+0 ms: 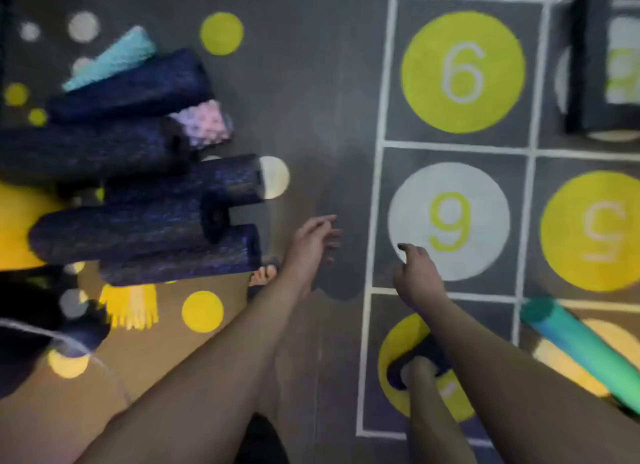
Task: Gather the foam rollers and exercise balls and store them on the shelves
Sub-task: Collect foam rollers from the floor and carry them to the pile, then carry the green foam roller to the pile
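Several dark blue foam rollers lie stacked at the left, with a light blue roller and a pink knobbly roller among them. A teal-green roller lies on the floor at the lower right. A large yellow ball shows behind the stack at the left edge. My left hand hangs over the grey floor just right of the stack, fingers apart, holding nothing. My right hand hovers over the white circle marked 9, fingers loosely curled, holding nothing.
The grey floor carries a white hopscotch grid with yellow and white numbered circles. A dark upright post or roller stands at the top right. My sandalled feet show below the hands. A yellow fringed item lies under the stack.
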`<control>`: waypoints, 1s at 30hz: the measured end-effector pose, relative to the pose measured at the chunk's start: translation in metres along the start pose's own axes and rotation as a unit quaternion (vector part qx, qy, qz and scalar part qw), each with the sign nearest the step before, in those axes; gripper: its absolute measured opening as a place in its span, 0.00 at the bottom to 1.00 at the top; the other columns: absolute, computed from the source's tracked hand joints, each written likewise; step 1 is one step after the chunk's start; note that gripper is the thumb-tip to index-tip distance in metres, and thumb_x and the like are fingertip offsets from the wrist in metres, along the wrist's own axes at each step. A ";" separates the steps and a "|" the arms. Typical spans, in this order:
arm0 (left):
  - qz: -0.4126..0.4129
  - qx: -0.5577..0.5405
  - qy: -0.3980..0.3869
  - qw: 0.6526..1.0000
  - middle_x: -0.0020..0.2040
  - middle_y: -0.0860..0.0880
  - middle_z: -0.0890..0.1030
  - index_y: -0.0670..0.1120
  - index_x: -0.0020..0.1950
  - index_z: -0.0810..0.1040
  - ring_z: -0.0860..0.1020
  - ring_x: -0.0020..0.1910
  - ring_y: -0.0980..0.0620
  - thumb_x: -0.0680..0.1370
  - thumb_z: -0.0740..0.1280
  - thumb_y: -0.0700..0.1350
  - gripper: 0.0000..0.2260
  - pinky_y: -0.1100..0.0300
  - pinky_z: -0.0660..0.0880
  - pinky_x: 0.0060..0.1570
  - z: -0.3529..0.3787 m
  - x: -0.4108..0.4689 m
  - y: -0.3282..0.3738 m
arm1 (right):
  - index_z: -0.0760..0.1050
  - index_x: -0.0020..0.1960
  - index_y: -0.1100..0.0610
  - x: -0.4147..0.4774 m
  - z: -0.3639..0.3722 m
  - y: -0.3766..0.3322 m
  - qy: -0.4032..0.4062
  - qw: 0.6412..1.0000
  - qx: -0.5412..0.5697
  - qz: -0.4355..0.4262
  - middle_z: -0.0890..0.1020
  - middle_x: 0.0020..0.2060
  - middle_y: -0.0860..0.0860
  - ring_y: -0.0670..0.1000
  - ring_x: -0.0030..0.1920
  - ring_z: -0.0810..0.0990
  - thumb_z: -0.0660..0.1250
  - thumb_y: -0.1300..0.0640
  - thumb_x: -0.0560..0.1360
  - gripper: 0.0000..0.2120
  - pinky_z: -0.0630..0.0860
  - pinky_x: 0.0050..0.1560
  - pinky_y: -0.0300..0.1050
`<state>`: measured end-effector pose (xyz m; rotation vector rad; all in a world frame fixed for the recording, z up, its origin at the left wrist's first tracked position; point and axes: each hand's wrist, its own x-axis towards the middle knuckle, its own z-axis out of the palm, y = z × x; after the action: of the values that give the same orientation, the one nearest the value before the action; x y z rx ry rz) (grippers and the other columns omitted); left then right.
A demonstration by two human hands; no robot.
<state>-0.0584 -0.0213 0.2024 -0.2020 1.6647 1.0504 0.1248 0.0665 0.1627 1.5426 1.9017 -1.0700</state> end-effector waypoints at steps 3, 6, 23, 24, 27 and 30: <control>-0.007 0.143 -0.059 0.988 0.47 0.46 0.82 0.46 0.62 0.79 0.77 0.39 0.52 0.84 0.61 0.43 0.10 0.62 0.71 0.33 0.115 -0.010 -0.037 | 0.67 0.74 0.59 -0.014 -0.044 0.115 0.028 0.997 0.056 0.050 0.70 0.71 0.59 0.62 0.69 0.71 0.59 0.63 0.78 0.24 0.69 0.69 0.58; 0.024 0.278 -0.125 0.952 0.54 0.40 0.84 0.48 0.63 0.80 0.79 0.45 0.50 0.82 0.66 0.42 0.11 0.62 0.73 0.37 0.226 -0.022 -0.087 | 0.67 0.74 0.58 -0.038 -0.070 0.233 0.049 0.979 0.148 0.130 0.70 0.70 0.60 0.62 0.69 0.71 0.59 0.62 0.78 0.24 0.69 0.69 0.56; -0.072 0.383 -0.242 0.889 0.47 0.52 0.82 0.51 0.58 0.76 0.78 0.39 0.53 0.81 0.59 0.33 0.15 0.60 0.75 0.38 0.548 0.015 -0.367 | 0.72 0.69 0.62 0.039 0.024 0.614 0.110 0.606 0.658 0.433 0.77 0.57 0.54 0.61 0.63 0.78 0.66 0.32 0.74 0.37 0.77 0.60 0.51; -0.067 0.381 -0.227 0.894 0.50 0.51 0.82 0.52 0.59 0.77 0.79 0.41 0.52 0.81 0.60 0.35 0.15 0.58 0.76 0.40 0.544 0.027 -0.369 | 0.73 0.67 0.62 0.059 0.028 0.617 0.114 0.586 0.673 0.437 0.78 0.54 0.54 0.61 0.60 0.79 0.67 0.28 0.70 0.41 0.78 0.60 0.54; -0.092 0.347 -0.216 0.908 0.52 0.49 0.83 0.52 0.65 0.77 0.82 0.39 0.54 0.82 0.61 0.38 0.14 0.54 0.80 0.46 0.526 0.060 -0.369 | 0.75 0.63 0.59 0.118 0.045 0.624 0.136 0.517 0.735 0.417 0.83 0.55 0.54 0.59 0.53 0.82 0.71 0.20 0.53 0.54 0.81 0.50 0.64; -0.118 0.332 -0.187 0.917 0.58 0.48 0.84 0.52 0.64 0.80 0.82 0.39 0.53 0.81 0.65 0.40 0.14 0.50 0.80 0.51 0.517 0.094 -0.369 | 0.71 0.70 0.54 0.156 0.046 0.608 0.185 0.447 0.786 0.383 0.81 0.60 0.53 0.61 0.57 0.81 0.75 0.23 0.50 0.56 0.78 0.54 0.70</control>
<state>0.4896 0.1654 -0.0750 0.2311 1.5030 0.2769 0.6611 0.1627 -0.1521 3.0783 -0.6740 -2.0969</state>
